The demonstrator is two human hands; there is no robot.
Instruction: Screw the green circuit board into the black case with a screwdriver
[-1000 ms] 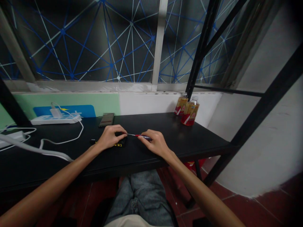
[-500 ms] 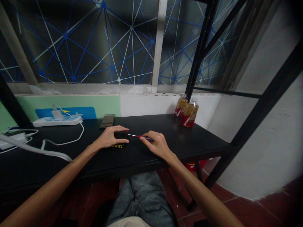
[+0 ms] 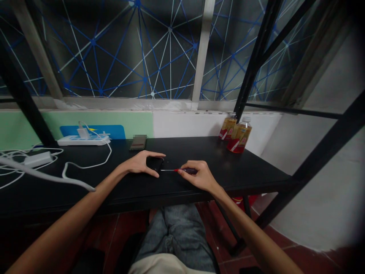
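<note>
My left hand (image 3: 142,163) grips a flat black device (image 3: 154,163) on the desk, thumb on the near side and fingers on the far side. The hand hides much of the device, so its exact kind does not show. My right hand (image 3: 201,176) is closed around the dark handle of a screwdriver (image 3: 188,171) with a red collar. Its thin metal shaft lies nearly level and points left. The tip meets the right edge of the device near my left thumb; whether it sits in a screw is too small to tell.
On the black desk (image 3: 182,190) a phone (image 3: 138,142) lies behind my left hand. A white power strip (image 3: 84,140), a white adapter (image 3: 38,159) and loose cables occupy the left. Two drink bottles (image 3: 240,136) (image 3: 227,127) stand at the back right, beside a black metal frame (image 3: 253,64).
The view has swung slightly left. The black device has turned in my left hand, and its yellow-and-black striped part is now out of sight. The screwdriver lies more level.
</note>
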